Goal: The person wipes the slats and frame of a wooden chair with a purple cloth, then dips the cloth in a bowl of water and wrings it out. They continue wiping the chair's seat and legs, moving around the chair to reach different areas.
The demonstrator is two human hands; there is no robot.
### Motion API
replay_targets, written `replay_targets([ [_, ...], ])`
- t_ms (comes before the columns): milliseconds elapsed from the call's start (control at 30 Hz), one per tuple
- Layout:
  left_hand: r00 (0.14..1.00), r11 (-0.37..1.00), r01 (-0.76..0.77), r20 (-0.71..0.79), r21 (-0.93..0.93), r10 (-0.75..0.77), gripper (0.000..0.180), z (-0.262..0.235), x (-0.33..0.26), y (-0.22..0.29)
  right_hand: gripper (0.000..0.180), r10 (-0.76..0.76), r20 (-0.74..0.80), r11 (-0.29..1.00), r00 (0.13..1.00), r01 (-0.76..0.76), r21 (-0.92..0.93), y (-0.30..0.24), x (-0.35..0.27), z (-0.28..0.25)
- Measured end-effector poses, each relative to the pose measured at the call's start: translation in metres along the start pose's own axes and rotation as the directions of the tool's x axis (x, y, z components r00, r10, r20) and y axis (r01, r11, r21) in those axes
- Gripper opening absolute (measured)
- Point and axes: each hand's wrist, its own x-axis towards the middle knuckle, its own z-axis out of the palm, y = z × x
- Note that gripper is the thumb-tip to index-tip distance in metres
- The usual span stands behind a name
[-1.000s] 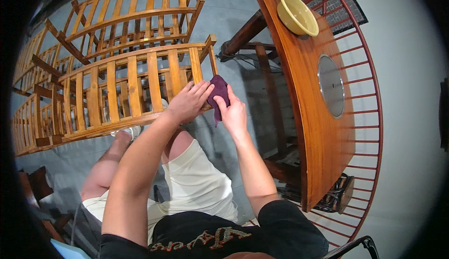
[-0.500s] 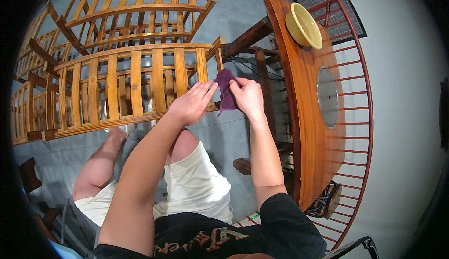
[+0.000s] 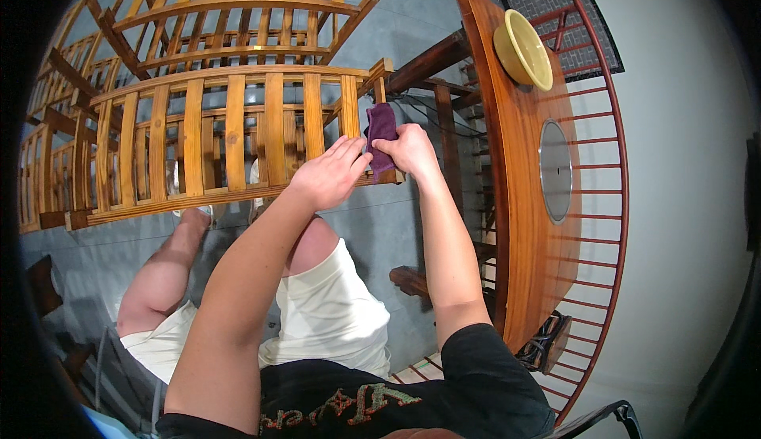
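While the cloth sits at the right end of the frame, the scene reads as follows.

Cloth: small dark purple cloth (image 3: pixel 381 134), pressed against the right end post of the slatted wooden frame (image 3: pixel 230 141), near that frame's lower right corner; its upper part stands free above the fingers.
Right hand: right hand (image 3: pixel 408 151) is closed on the lower part of the purple cloth, fingers curled over it, knuckles toward the camera.
Left hand: left hand (image 3: pixel 326 176) lies open and flat, fingers stretched out together on the frame's bottom rail, fingertips just beside the cloth and the right hand.
Frame: upright orange-brown slats between a top and a bottom rail, standing across the person's knees; more frames of the same kind stand behind it.
Table: long polished brown wooden table (image 3: pixel 519 225) to the right, with a round metal plate (image 3: pixel 556 170) set into it.
Bowl: pale yellow bowl (image 3: pixel 524 49) near the table's far end.
Railing: red metal railing (image 3: pixel 606 161) along the table's right edge.
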Motion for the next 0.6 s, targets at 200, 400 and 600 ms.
replay_targets([
  [200, 0.999, 1.000, -0.017, -0.035, 0.010, 0.018, 0.059, 0.006, 0.000, -0.002, 0.043, 0.028, -0.108, 0.999, 0.994, -0.033, -0.040, -0.004, 0.022, 0.011],
  [400, 0.999, 1.000, -0.013, -0.046, 0.015, 0.014, 0.054, 0.004, 0.001, -0.001, 0.045, -0.013, -0.072, 0.998, 0.997, 0.017, 0.054, 0.002, 0.041, 0.024],
  [600, 0.997, 1.000, -0.027, -0.067, 0.007, 0.028, 0.048, 0.008, 0.003, -0.005, 0.048, -0.086, -0.110, 0.995, 0.990, 0.079, -0.063, 0.007, 0.057, 0.034],
])
